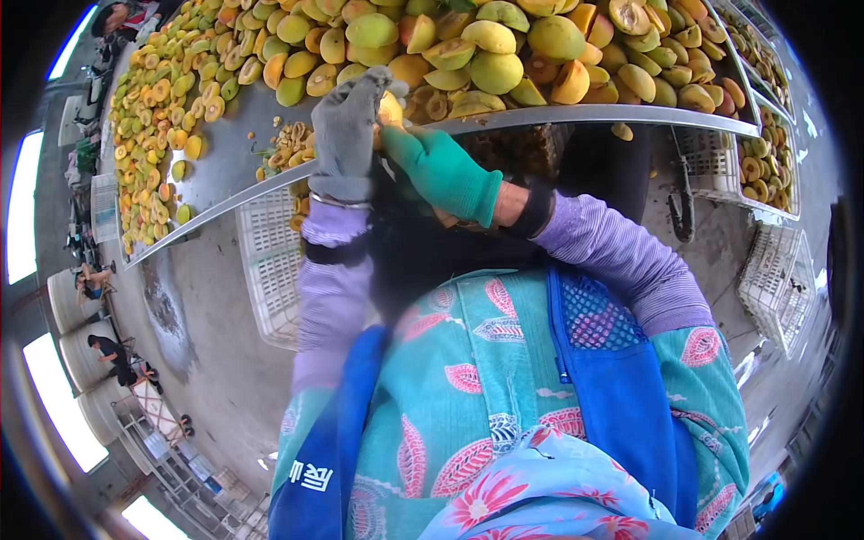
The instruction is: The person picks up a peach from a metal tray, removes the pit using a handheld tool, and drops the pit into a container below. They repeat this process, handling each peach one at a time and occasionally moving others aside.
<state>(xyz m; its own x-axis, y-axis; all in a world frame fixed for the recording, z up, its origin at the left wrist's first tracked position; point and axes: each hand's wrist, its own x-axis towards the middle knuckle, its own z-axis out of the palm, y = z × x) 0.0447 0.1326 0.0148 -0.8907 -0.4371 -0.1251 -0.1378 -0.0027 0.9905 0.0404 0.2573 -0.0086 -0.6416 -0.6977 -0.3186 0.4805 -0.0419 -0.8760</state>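
Note:
My left hand (pixel 346 121), in a grey glove, is closed round a yellow-orange apricot (pixel 391 110) above the table's near edge. From the right, my right hand (pixel 445 171) in a green glove meets it, fingers curled in against the lower side of the fruit. Whether a tool sits inside the right hand is hidden. Right behind both hands lies a large heap of apricots (pixel 490 72), whole and halved, some with the pit showing. A small pile of pits (pixel 292 148) rests on the metal tabletop (pixel 238 135) beside my left wrist.
A raised metal rim (pixel 594 114) runs along the table's near side. More halved apricots (pixel 148 162) cover the left end. White plastic crates stand below, one left (pixel 270 270) and one right (pixel 778 279). Other people (pixel 112 355) sit far off at the left.

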